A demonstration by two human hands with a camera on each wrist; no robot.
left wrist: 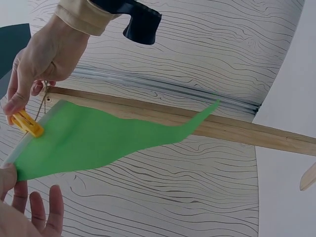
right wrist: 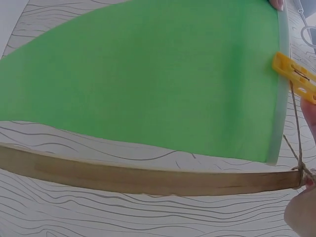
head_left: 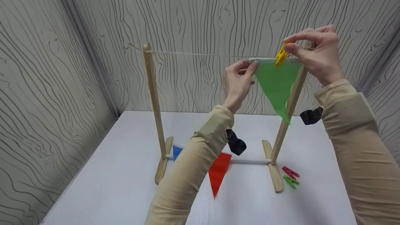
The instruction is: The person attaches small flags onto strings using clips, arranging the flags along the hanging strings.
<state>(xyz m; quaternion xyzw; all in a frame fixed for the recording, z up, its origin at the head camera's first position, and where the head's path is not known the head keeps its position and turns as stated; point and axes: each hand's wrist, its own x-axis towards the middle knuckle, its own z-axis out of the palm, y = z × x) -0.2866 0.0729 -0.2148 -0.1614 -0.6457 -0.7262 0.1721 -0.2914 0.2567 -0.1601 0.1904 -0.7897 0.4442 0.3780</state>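
A green triangular pennant (head_left: 277, 82) with a white top band hangs point down at the string (head_left: 200, 54), near the right post (head_left: 295, 90). My left hand (head_left: 238, 79) pinches the band's left corner between thumb and fingers. Between thumb and forefinger, my right hand (head_left: 322, 51) holds a yellow clothespin (head_left: 282, 55), whose tips lie over the band near its middle. In the right wrist view the clothespin (right wrist: 296, 74) straddles the band's edge, and the string (right wrist: 296, 123) runs behind it to a knot at the post's top.
The wooden stand has a left post (head_left: 153, 100) and a white lower bar (head_left: 250, 161). A red pennant (head_left: 219, 172) and a partly hidden blue pennant (head_left: 177, 152) lie low by the bar. Right of the stand's foot, a red clothespin (head_left: 290, 171) and a green clothespin (head_left: 291, 181) rest on the white table (head_left: 103, 175).
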